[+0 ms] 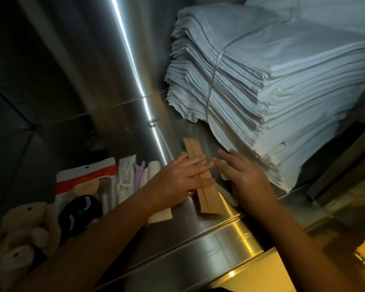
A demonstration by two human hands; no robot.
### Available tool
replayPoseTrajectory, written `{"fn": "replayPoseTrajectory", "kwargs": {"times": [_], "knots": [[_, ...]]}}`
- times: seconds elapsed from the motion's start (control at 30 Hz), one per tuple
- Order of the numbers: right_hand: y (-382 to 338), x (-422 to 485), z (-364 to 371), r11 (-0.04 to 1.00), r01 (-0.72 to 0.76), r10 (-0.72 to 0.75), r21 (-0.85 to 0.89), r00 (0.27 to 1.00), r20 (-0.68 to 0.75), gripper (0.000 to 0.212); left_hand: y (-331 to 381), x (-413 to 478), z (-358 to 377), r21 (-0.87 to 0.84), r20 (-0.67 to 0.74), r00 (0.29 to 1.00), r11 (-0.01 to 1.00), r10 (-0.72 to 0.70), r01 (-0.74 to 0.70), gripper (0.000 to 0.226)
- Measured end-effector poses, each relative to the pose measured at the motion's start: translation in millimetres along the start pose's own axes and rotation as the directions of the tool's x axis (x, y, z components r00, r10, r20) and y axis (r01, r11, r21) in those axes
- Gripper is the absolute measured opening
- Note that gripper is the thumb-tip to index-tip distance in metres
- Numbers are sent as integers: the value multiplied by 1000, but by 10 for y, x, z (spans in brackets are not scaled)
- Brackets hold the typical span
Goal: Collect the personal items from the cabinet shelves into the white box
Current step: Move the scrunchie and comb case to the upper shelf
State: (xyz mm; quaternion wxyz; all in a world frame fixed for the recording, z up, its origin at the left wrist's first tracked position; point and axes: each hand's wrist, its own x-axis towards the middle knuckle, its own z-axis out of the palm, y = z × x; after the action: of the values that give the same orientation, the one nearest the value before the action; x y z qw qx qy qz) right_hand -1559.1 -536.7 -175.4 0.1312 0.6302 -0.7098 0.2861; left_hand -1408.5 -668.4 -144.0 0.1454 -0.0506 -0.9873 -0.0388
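Forearms cross the front lip of the stainless steel cabinet shelf (219,228). The left hand (177,178) lies with its fingers straight and flat across the slim brown paper packets (208,202). It presses them to the shelf and grips nothing. The right hand (242,175) is also loose and uncurled just beside them; whether it touches the small white piece half hidden beneath it, I cannot tell.

The packets overlap and their near ends sit close to the lip. A flat-handed drag could fan them apart or slide one over the edge, since the polished steel likely offers little friction. The tied stack of folded white cloths (282,91) is close on the right and overhangs slightly, so a raised right elbow could snag it. On the left lie a cream flat sleeve (159,217), purple hair clips (138,171), an orange-and-white pouch (86,178) and a beige plush rabbit (23,228), so sideways room is tight. Open space lies straight back toward the person. The white box is not in view.
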Motion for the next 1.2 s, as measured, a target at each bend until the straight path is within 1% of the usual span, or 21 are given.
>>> {"fn": "replayPoseTrajectory", "kwargs": {"times": [0.1,0.17,0.2,0.27,0.33,0.43,0.57,0.73,0.8,0.9,1.07,1.2], "knots": [[21,18,31,997,-40,37,69,998,51,40,1,-5,57,50,15,999,998,-32,31,52],[16,30,29,994,-65,57,93,995,87,45,8,-43,74,87,33,996,993,-81,78,42],[5,33,24,993,-74,64,95,992,107,47,20,-66,77,89,64,990,989,-123,117,41],[-21,28,15,993,-79,68,84,989,128,51,46,-114,99,76,182,959,976,-217,206,54],[-44,18,10,992,-94,82,79,986,142,52,56,-146,146,93,267,924,962,-273,257,67],[-64,8,2,988,-126,111,89,981,160,51,104,-143,191,158,268,910,946,-317,283,76],[-78,-10,-64,982,-159,138,103,974,180,57,178,-109,250,213,237,885,910,-401,355,84],[-185,-37,-144,975,-192,173,109,972,161,55,257,-66,256,175,236,845,876,-480,448,106],[-218,-40,-170,974,-204,187,95,968,165,55,283,-73,246,156,219,834,862,-507,483,110],[-289,-30,-206,976,-197,181,90,970,163,55,314,-160,188,146,156,806,821,-571,553,105],[-540,40,-197,985,-138,120,102,978,168,56,442,-424,35,138,2,765,757,-645,638,79],[-793,89,-129,988,-83,59,131,983,175,54,527,-656,-111,92,-91,701,695,-707,713,65]]}}
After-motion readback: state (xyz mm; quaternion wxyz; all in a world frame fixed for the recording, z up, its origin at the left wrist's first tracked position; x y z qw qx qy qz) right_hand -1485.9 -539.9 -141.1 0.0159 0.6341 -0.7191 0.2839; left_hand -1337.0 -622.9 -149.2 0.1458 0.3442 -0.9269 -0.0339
